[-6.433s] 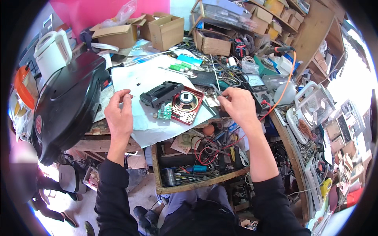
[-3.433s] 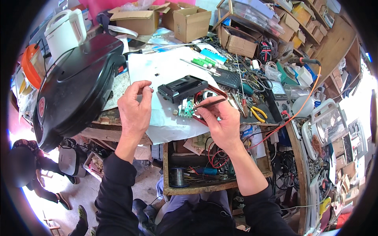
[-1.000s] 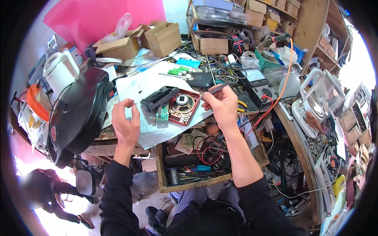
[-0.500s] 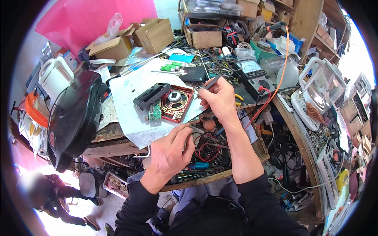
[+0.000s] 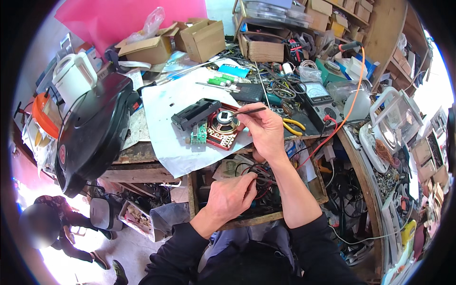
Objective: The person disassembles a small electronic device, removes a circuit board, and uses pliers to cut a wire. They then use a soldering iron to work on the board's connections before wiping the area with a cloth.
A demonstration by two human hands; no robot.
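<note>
A red-cased speaker, with a black battery compartment and a green circuit board beside it, lies on white paper. My right hand is closed on dark tweezers, their tips over the speaker. Lower down, my left hand reaches into an open wooden drawer of cables and tools, fingers curled, what they hold hidden.
An analog multimeter with red leads and yellow pliers lie right. A large black appliance takes up the bench's left; cardboard boxes stand behind. Another person is at lower left.
My left hand has moved down and right from beside the paper into the drawer. My right hand has shifted slightly, bringing the tweezers over the speaker.
</note>
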